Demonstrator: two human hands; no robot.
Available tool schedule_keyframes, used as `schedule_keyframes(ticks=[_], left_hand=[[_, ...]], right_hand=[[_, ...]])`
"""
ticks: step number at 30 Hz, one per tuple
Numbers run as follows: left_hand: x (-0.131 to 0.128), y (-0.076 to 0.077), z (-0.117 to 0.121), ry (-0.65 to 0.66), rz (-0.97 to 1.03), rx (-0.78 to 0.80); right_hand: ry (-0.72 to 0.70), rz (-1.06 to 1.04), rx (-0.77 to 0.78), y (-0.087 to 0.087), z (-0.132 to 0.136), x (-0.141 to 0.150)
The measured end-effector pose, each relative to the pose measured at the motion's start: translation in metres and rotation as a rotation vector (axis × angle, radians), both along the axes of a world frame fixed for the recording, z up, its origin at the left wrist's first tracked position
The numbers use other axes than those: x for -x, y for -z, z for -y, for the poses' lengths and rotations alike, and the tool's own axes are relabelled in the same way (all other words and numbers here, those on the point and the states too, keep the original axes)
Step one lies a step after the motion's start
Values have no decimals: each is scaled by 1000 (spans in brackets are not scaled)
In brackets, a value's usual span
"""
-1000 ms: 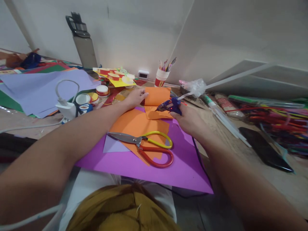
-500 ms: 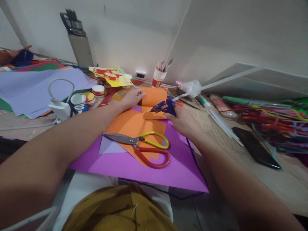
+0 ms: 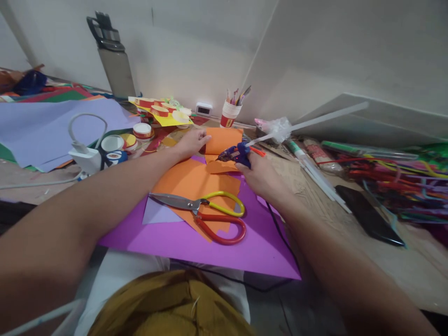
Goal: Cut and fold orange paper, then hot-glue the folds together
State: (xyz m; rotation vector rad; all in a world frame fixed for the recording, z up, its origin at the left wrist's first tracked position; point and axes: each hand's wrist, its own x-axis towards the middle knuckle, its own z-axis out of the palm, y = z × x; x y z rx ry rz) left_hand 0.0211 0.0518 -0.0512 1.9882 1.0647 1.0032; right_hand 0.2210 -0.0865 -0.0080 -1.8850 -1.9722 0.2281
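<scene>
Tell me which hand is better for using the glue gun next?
Probably the right hand: it grips the blue glue gun, nozzle over the folded orange paper. The left hand is at that paper's left edge.

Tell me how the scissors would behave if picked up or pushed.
The scissors look metal-bladed, so probably feel fairly heavy. If lifted by the yellow loop, the red loop might swing at the pivot. Lying flat, they seem unlikely to roll.
</scene>
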Motion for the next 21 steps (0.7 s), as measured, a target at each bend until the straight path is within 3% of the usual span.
schedule_keyframes(ticks=[7, 21], left_hand=[[1, 2, -3, -26, -84, -40], [1, 0, -1, -32, -50, -19]], right_hand=[[25, 24, -47, 9, -12, 12], [-86, -125, -47, 10, -13, 7]])
